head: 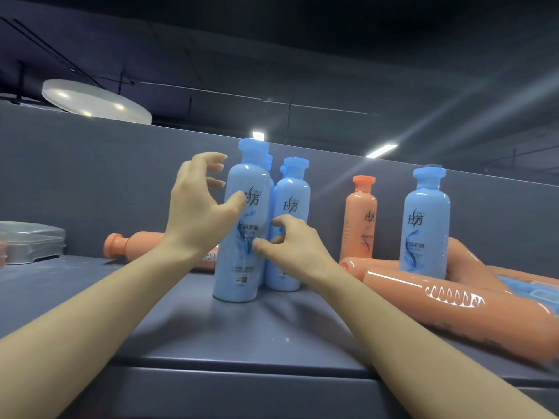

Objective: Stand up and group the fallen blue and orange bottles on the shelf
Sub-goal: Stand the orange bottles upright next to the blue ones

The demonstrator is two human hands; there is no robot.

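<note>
Four blue bottles (242,225) are seen upright on the shelf (196,328): three clustered centrally, one at three o'clock. One orange bottle (360,219) stands; four lie fallen. The left hand (196,207) and right hand (290,243) are held by the cluster, fingers curled apart, nothing gripped.

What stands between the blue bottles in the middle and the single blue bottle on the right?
In the head view, one upright orange bottle stands between the middle blue bottles and the right blue bottle, against the back wall.
</note>
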